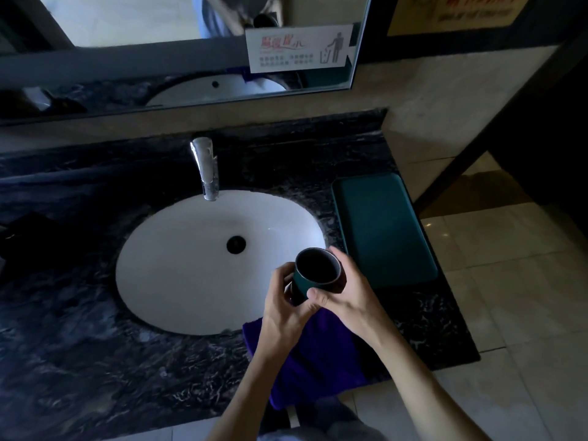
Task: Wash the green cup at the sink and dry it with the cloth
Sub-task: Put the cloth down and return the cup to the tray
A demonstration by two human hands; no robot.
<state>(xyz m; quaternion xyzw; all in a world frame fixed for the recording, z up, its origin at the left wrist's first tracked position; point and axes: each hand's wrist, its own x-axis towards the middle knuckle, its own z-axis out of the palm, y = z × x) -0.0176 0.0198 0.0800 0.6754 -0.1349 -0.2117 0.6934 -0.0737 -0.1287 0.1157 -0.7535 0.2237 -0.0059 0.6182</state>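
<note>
I hold the dark green cup (305,279) over the right front edge of the white sink basin (191,281), its mouth tilted up toward me. My left hand (283,310) grips its lower part from the left. My right hand (346,294) wraps its side from the right, thumb across the front. A purple cloth (318,354) lies on the counter edge under my wrists, partly hidden by them. The chrome faucet (206,168) stands behind the basin; no water shows.
A dark green tray (385,230) lies on the black marble counter (95,345) right of the basin. A dark object (28,237) sits at the counter's left. A mirror (178,43) hangs above. The tiled floor (509,297) drops off to the right.
</note>
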